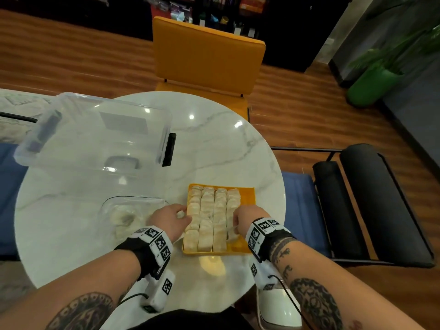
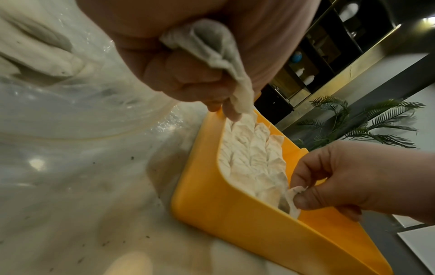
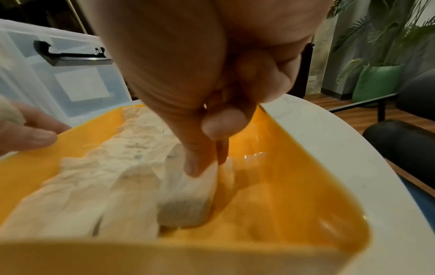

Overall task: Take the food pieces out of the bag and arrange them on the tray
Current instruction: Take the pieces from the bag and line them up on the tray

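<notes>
A yellow tray [image 1: 248, 195] sits on the round marble table [image 1: 214, 144], holding several rows of pale dumplings [image 1: 207, 220]. My left hand [image 1: 183, 215] hovers at the tray's left edge, its fingers curled round one dumpling [image 2: 212, 48]. At the near end of the rightmost row, my right hand [image 1: 235, 225] pinches the top of another dumpling [image 3: 188, 201], which rests on the tray floor. Left of the tray lies the clear plastic bag [image 1: 128, 215], with a few pale pieces still inside. The tray's right strip [image 3: 282, 186] is bare.
A clear plastic storage box [image 1: 95, 129] with black latches lies on the table's far left. An orange chair [image 1: 207, 58] stands beyond the table and a black chair [image 1: 371, 206] to the right. A green plant pot [image 1: 371, 84] is at the far right.
</notes>
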